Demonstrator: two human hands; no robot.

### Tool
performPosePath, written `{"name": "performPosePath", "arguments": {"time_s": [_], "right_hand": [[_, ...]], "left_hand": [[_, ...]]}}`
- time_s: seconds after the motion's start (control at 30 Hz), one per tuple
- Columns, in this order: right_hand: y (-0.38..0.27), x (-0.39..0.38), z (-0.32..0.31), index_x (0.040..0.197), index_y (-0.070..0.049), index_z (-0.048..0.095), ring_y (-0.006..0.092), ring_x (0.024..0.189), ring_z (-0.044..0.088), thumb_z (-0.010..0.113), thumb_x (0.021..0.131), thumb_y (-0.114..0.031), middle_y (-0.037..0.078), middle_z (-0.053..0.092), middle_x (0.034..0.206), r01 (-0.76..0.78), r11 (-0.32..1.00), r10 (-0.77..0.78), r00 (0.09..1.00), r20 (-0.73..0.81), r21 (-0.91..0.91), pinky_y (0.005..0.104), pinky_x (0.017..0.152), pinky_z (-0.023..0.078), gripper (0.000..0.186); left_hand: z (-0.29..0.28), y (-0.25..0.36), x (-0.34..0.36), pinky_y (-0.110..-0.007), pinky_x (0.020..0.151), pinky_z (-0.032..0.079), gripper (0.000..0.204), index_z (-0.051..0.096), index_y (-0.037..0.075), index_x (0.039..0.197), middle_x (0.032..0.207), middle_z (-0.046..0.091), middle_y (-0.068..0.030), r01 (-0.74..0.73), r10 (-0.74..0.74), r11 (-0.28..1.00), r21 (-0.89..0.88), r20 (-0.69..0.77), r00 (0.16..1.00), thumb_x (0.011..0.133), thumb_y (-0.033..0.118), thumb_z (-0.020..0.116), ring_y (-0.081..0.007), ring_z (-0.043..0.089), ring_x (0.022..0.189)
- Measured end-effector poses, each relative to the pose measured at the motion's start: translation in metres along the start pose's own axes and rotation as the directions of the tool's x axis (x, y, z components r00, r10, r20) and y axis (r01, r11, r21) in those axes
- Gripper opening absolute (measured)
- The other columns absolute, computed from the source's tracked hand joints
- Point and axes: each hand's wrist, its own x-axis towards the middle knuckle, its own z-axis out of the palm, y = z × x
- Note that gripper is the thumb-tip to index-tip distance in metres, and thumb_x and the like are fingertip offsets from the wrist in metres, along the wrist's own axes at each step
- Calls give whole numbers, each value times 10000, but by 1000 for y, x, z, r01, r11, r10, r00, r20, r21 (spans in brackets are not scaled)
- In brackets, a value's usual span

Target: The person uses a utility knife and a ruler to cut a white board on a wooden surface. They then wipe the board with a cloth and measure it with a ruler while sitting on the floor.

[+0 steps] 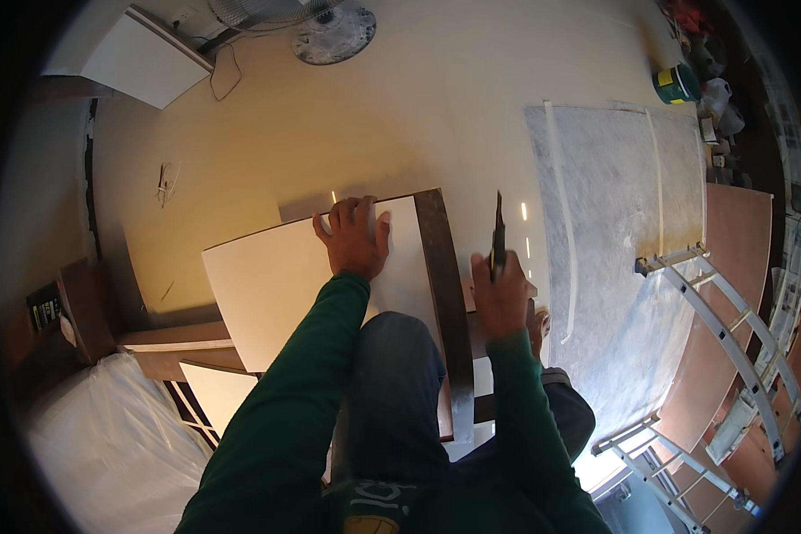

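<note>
My left hand (356,238) lies with fingers spread on a white panel (280,276), its fingertips at the far edge. A dark brown side board (445,294) runs along the right of this panel, which looks like part of a cabinet. One of my knees rests over the panel's near part. To the right of the brown board, my right hand (502,295) is closed round a slim dark hand tool (498,227) with a bit of yellow near the grip. The tool points away from me, apart from the panel; its exact kind cannot be made out.
Two aluminium ladders (730,329) lie or lean at the right beside a grey sheet (614,205) on the floor. A green bucket (676,84) stands far right. A fan base (334,36) is at the back. Clear plastic sheeting (107,436) covers something at the near left.
</note>
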Motion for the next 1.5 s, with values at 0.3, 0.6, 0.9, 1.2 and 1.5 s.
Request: {"name": "performPosePath", "arguments": {"time_s": [0.3,0.6,0.9,1.2,1.5], "right_hand": [[-6,83,56,944,68,599,491,939,707,829,829,-262,308,718,941,24,983,-18,999,34,-182,529,853,556,418],[-1,82,50,1098,72,520,519,943,698,667,973,-335,335,706,918,127,926,-170,981,-93,-356,593,857,537,450],[-11,36,82,1061,36,508,575,867,667,539,1055,-386,381,672,850,159,952,-114,977,180,-261,639,799,522,423],[-22,32,83,1053,29,551,560,914,680,531,1054,-383,369,694,924,100,907,-15,979,205,-409,632,834,532,413],[28,-34,33,1059,52,608,522,892,697,534,1051,-408,309,697,880,293,816,-87,915,394,-498,574,828,565,465]], "left_hand": [[5,9,4,-675,1219,105,456,609,161,1347,1356,544,-88,-32,32,999,-11,-17,999,1052,490,496,-289,438,1383],[3,13,8,-678,1212,121,452,595,172,1369,1359,539,-78,-24,24,1000,1,3,1000,1051,480,507,-283,438,1380],[4,12,5,-691,1204,135,438,605,175,1353,1337,534,-68,-45,44,999,-27,-20,999,1027,464,552,-270,447,1370],[5,9,5,-703,1192,148,435,604,174,1353,1319,540,-75,-64,64,998,-5,-45,997,1025,458,564,-277,459,1347],[4,2,8,-702,1198,147,445,604,168,1358,1334,537,-87,-36,36,999,32,-14,999,1030,464,552,-289,452,1358]]}}
